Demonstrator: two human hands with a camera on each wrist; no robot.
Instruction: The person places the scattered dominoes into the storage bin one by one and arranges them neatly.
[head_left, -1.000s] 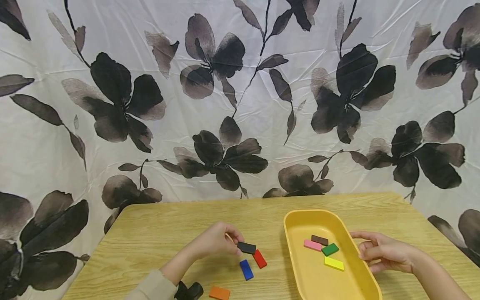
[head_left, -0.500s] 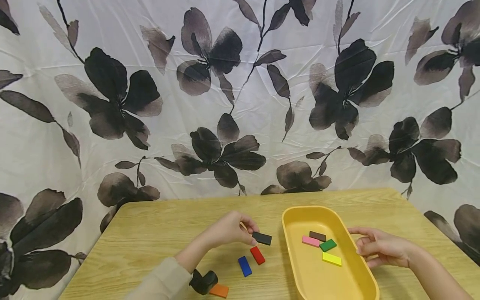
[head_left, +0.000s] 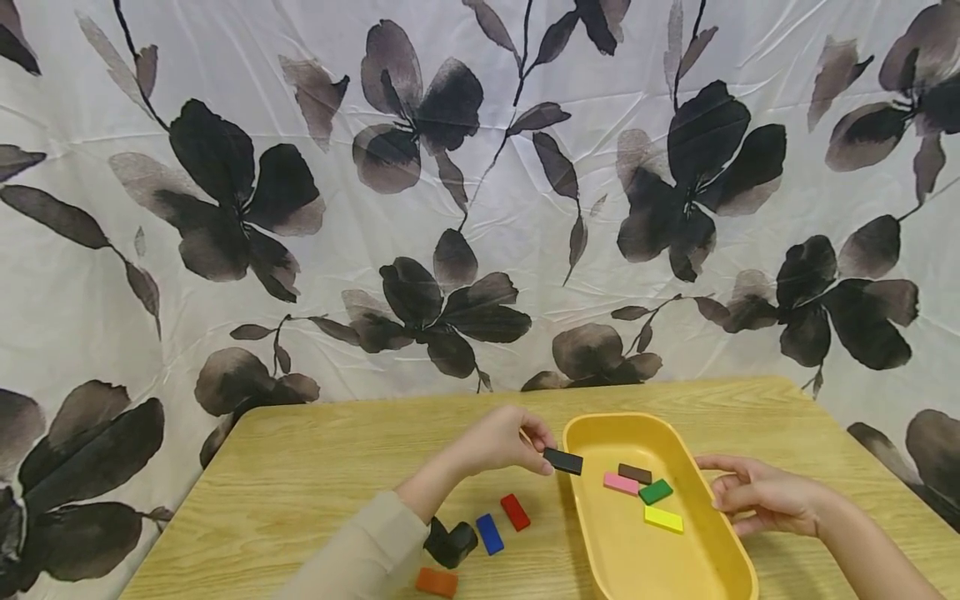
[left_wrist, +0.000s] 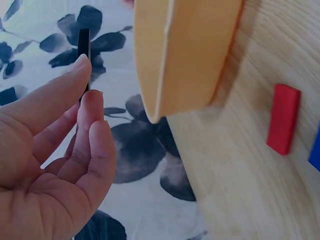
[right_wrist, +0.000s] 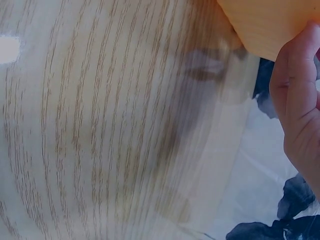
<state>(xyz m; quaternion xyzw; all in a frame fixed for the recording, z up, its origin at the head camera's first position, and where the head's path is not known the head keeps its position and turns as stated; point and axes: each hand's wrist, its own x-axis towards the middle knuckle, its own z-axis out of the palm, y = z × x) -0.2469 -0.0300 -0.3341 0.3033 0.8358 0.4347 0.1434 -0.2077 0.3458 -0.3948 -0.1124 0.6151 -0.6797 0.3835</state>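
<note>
My left hand (head_left: 502,442) pinches a small black rectangular block (head_left: 564,461) between thumb and fingertips. In the head view the block overlaps the left rim of a yellow plastic tray (head_left: 682,575). The left wrist view shows the black block (left_wrist: 84,45) edge-on, held out past the fingertips beside the tray's outer wall (left_wrist: 195,60). At the tray's right side my right hand (head_left: 772,496) holds the rim with bent fingers. Inside the tray lie a brown block (head_left: 635,473), a pink block (head_left: 621,483), a green block (head_left: 656,491) and a yellow block (head_left: 663,519).
On the wooden table (head_left: 337,467), left of the tray, lie a red block (head_left: 515,512), a blue block (head_left: 490,533) and an orange block (head_left: 437,582). A black wrist-worn device (head_left: 450,543) hangs under the left sleeve. Behind the table hangs a floral cloth (head_left: 480,208).
My left hand has carried the black block rightward, from beside the red block to the tray's left rim. The right hand stays at the tray's right side.
</note>
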